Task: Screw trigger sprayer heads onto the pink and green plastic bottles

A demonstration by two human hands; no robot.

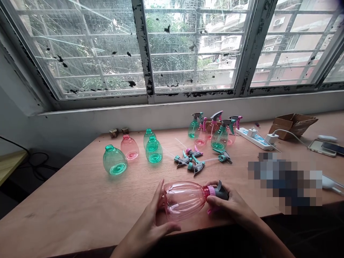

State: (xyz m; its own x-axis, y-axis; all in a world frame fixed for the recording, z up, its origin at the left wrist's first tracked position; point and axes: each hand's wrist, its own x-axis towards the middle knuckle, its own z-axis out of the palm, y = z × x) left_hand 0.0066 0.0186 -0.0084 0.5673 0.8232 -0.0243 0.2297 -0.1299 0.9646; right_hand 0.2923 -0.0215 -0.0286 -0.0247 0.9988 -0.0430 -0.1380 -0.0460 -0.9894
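A clear pink spray bottle (184, 201) lies on its side between my hands, over the front edge of the table. My left hand (154, 216) cups its wide base, thumb below and fingers on the far side. At the neck, my right hand (228, 204) grips the pink collar and the grey spray head (221, 191), which sits on the bottle's mouth. Just beyond the bottle lie several loose trigger spray heads (196, 165) with thin tubes, in grey with teal or pink parts.
Several bottles without heads, green (115, 161) and pink (129, 147), stand at the left. Assembled spray bottles (220, 136) cluster near the window. A white power strip (255, 139), an open cardboard box (291, 126) and phones (322, 147) are at the right. One patch there is blurred out.
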